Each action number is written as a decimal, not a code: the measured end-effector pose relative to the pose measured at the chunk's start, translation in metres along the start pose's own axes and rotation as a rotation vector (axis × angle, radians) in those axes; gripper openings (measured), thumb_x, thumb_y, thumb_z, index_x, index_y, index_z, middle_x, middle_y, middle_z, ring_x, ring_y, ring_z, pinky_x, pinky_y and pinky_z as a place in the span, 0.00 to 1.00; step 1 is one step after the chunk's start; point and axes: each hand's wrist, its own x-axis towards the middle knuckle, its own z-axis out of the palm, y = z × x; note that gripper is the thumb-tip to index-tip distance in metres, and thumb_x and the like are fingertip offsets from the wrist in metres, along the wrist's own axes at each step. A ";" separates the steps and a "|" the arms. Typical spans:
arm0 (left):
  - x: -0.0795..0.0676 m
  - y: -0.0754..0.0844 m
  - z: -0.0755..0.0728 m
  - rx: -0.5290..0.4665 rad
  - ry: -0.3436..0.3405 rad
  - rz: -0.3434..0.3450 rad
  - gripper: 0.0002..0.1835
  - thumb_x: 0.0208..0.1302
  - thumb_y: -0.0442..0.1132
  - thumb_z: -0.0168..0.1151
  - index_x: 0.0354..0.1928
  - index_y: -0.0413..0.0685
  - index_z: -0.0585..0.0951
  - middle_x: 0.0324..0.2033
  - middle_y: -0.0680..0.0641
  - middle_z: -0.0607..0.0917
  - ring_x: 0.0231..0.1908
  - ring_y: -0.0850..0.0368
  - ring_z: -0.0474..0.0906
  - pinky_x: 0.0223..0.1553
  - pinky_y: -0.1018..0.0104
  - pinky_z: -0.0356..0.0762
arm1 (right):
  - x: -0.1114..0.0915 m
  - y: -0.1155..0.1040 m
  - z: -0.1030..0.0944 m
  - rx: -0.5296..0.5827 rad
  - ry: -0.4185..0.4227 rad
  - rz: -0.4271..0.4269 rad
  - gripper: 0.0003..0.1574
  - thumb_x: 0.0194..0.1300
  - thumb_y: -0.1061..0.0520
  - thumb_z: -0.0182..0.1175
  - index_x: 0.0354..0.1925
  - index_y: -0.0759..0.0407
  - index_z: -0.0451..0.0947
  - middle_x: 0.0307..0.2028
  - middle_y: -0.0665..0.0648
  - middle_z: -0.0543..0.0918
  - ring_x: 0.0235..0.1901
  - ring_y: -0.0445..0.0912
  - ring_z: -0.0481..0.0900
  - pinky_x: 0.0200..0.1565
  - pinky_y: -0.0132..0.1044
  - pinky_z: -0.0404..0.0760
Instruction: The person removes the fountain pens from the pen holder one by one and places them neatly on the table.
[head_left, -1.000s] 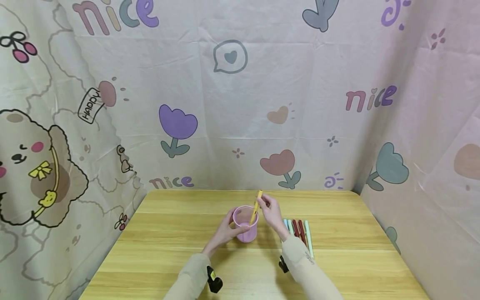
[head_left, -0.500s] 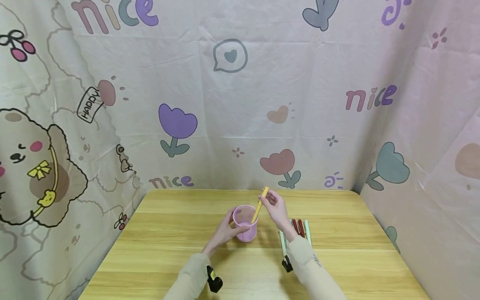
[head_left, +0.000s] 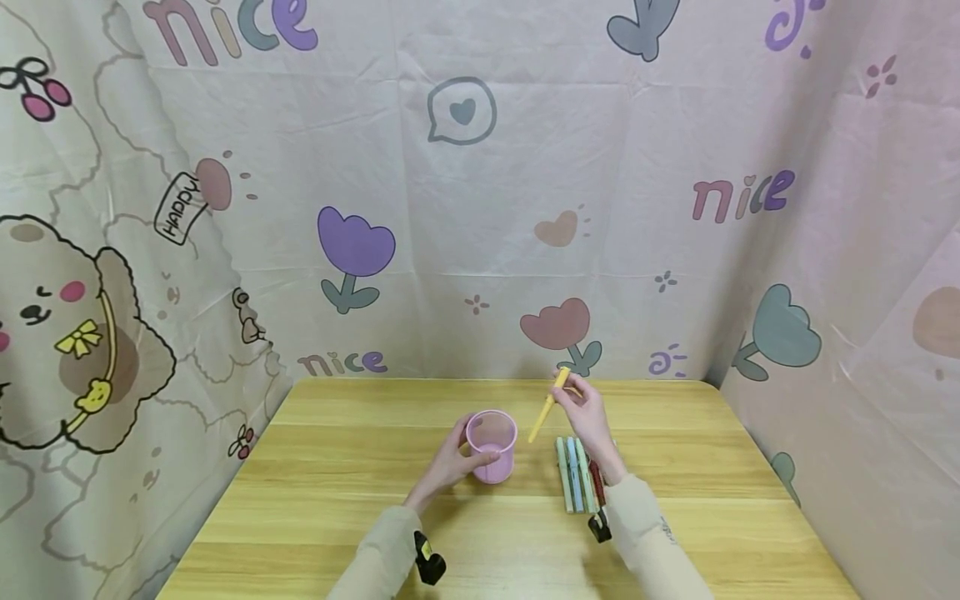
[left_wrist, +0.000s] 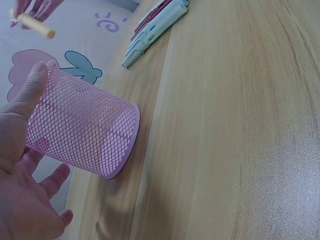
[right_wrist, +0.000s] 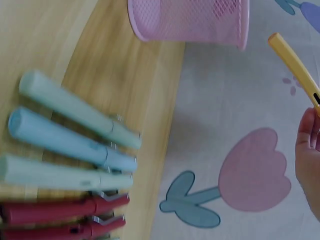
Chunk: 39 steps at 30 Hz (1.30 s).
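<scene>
A pink mesh pen holder [head_left: 495,472] stands upright on the table. My left hand [head_left: 448,462] grips its left side, thumb at the near rim and fingers round the back; the left wrist view shows the thumb [left_wrist: 31,92] along the mesh. To the right of the holder, my right hand [head_left: 588,418] pinches a yellow pen [head_left: 545,413] near its upper end. The pen slants down to the left, its lower tip in the air, apart from the holder. Several capped pens lie side by side below the right hand, among them a light blue pen [right_wrist: 70,140] and a dark red pen [right_wrist: 55,210].
The wooden table [head_left: 337,467] meets a printed cloth backdrop [head_left: 450,208] at its far edge, with more cloth at both sides. A black wrist camera [head_left: 430,560] sits by the left sleeve and another black camera [head_left: 600,527] by the right.
My right hand has drawn the yellow pen up out of the holder and carried it to the right. The left hand and the holder have stayed in place.
</scene>
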 end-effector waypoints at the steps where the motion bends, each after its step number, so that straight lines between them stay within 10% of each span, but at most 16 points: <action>1: 0.000 0.000 0.000 0.006 -0.002 0.008 0.47 0.58 0.41 0.75 0.74 0.40 0.60 0.70 0.30 0.69 0.72 0.29 0.62 0.72 0.28 0.56 | 0.000 0.000 -0.003 -0.002 -0.003 0.002 0.22 0.71 0.69 0.55 0.62 0.76 0.70 0.41 0.50 0.78 0.38 0.36 0.85 0.47 0.26 0.86; 20: -0.002 0.002 0.000 0.003 0.006 0.002 0.47 0.58 0.41 0.75 0.75 0.40 0.59 0.70 0.31 0.70 0.73 0.30 0.61 0.72 0.28 0.55 | -0.022 -0.005 -0.072 -0.134 -0.025 0.119 0.33 0.66 0.71 0.59 0.66 0.78 0.63 0.40 0.38 0.82 0.39 0.34 0.83 0.48 0.24 0.84; 39: -0.002 0.000 0.000 -0.006 0.003 -0.015 0.47 0.59 0.42 0.75 0.75 0.42 0.59 0.71 0.32 0.69 0.74 0.31 0.60 0.72 0.27 0.54 | -0.041 0.011 -0.113 -0.423 0.072 0.274 0.37 0.73 0.58 0.59 0.73 0.71 0.59 0.43 0.60 0.85 0.36 0.31 0.80 0.45 0.21 0.78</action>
